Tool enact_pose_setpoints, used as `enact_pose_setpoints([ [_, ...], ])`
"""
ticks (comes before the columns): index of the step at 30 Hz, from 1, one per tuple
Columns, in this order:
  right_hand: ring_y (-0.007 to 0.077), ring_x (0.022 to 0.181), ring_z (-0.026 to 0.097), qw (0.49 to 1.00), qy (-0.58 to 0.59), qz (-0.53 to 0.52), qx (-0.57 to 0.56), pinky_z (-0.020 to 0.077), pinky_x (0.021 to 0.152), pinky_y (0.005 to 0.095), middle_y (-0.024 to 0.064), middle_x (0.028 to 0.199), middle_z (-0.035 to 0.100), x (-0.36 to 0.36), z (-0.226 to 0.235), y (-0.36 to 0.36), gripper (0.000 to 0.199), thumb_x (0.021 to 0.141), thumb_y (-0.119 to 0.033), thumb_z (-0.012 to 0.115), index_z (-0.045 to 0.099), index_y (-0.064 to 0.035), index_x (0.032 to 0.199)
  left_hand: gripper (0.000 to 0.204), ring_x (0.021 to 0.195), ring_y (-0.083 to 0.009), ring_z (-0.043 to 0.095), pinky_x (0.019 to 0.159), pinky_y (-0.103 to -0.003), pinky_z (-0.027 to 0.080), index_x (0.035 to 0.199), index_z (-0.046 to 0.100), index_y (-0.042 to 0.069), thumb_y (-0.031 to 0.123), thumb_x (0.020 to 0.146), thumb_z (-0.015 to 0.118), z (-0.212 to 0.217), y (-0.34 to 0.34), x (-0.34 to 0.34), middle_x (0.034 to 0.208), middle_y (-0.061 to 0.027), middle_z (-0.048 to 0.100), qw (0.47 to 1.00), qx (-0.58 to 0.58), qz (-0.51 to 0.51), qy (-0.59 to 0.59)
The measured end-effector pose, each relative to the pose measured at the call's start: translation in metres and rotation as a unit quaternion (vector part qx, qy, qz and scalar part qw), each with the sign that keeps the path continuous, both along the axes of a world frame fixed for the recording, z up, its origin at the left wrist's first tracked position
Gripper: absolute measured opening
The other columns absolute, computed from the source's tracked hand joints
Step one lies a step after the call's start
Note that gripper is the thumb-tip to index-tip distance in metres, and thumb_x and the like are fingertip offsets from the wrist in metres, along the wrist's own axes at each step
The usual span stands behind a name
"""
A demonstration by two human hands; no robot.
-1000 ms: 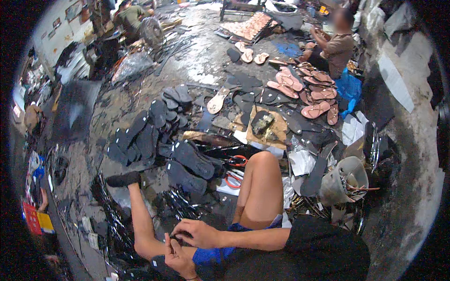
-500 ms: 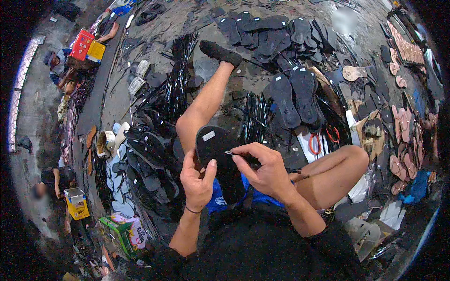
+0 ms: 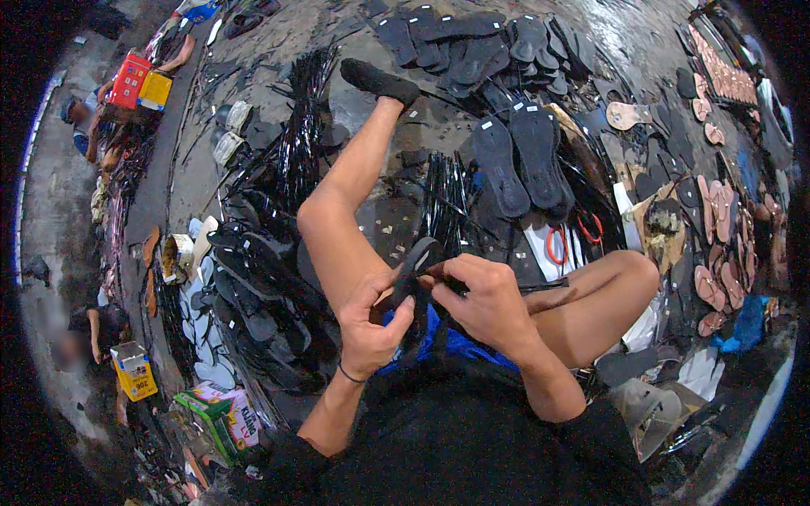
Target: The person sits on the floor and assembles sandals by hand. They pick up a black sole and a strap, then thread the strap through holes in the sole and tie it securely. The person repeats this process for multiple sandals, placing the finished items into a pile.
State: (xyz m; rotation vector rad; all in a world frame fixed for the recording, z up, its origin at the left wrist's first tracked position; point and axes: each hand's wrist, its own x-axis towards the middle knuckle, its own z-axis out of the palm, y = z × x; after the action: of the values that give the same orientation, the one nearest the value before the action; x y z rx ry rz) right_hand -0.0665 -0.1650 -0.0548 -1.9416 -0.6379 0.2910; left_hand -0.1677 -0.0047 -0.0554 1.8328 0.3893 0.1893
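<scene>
The left hand point(image 3: 371, 325) and right hand point(image 3: 481, 299) both pinch a black sandal sole point(image 3: 416, 268); it looks light and bendy; best gripped at its edges.

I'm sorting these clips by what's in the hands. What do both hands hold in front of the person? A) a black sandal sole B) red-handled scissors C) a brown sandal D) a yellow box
A: the left hand and right hand both grip a black sandal sole above the lap.

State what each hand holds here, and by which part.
Both hands grip one black sandal sole: left hand at its lower end, right hand at its side edge.
</scene>
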Motion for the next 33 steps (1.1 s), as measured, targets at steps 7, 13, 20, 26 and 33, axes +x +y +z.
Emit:
enact_pose_setpoints([
  [7, 0.0344, 0.079, 0.066, 0.998, 0.046, -0.019, 0.036, 0.0536, 0.07, 0.0412, 0.0159, 0.085, 0.066, -0.02, -0.026, 0.016, 0.014, 0.083, -0.013, 0.071, 0.068, -0.0024, 0.092, 0.03, 0.1, -0.0157, 0.064, 0.085, -0.027, 0.053, 0.115, 0.066, -0.003, -0.007, 0.085, 0.064, -0.009, 0.005, -0.002, 0.106, -0.0096, 0.064, 1.0, -0.014, 0.013, 0.02],
  [13, 0.0369, 0.087, 0.067, 0.996, 0.081, -0.038, -0.015, 0.0543, 0.075, 0.0442, 0.0194, 0.096, 0.068, -0.024, -0.036, 0.008, 0.019, 0.084, -0.009, 0.069, 0.066, -0.002, 0.1, 0.029, 0.108, -0.0184, 0.063, 0.091, -0.028, 0.052, 0.114, 0.066, -0.003, -0.008, 0.085, 0.063, -0.036, 0.012, -0.008, 0.126, -0.0133, 0.061, 0.999, -0.047, -0.025, -0.003],
  [20, 0.0423, 0.094, 0.064, 0.995, 0.026, 0.069, -0.068, 0.0523, 0.082, 0.0491, 0.0231, 0.099, 0.066, -0.012, -0.043, -0.011, 0.018, 0.088, -0.011, 0.064, 0.064, -0.0007, 0.102, 0.036, 0.13, -0.0254, 0.051, 0.106, -0.035, 0.045, 0.12, 0.062, -0.002, -0.012, 0.085, 0.059, -0.023, 0.005, 0.0, 0.144, -0.0185, 0.05, 0.982, -0.187, -0.039, 0.007],
  [26, 0.0436, 0.097, 0.062, 0.985, 0.083, 0.11, -0.108, 0.0512, 0.084, 0.0493, 0.0234, 0.1, 0.064, -0.004, -0.009, -0.036, 0.021, 0.089, -0.013, 0.063, 0.062, -0.0009, 0.106, 0.03, 0.109, -0.0241, 0.065, 0.091, -0.034, 0.052, 0.108, 0.069, 0.0, -0.002, 0.078, 0.072, -0.014, -0.029, -0.003, 0.13, -0.019, 0.059, 0.997, 0.051, -0.021, -0.047],
  [33, 0.0425, 0.087, 0.063, 0.982, -0.025, 0.016, -0.185, 0.0515, 0.078, 0.0494, 0.0203, 0.093, 0.063, 0.024, -0.017, -0.038, 0.016, 0.091, -0.014, 0.063, 0.061, -0.0024, 0.102, 0.039, 0.104, -0.0397, 0.061, 0.088, -0.043, 0.05, 0.118, 0.057, -0.002, 0.01, 0.084, 0.071, -0.06, -0.041, -0.005, 0.11, -0.0218, 0.061, 0.99, 0.112, -0.054, 0.067],
])
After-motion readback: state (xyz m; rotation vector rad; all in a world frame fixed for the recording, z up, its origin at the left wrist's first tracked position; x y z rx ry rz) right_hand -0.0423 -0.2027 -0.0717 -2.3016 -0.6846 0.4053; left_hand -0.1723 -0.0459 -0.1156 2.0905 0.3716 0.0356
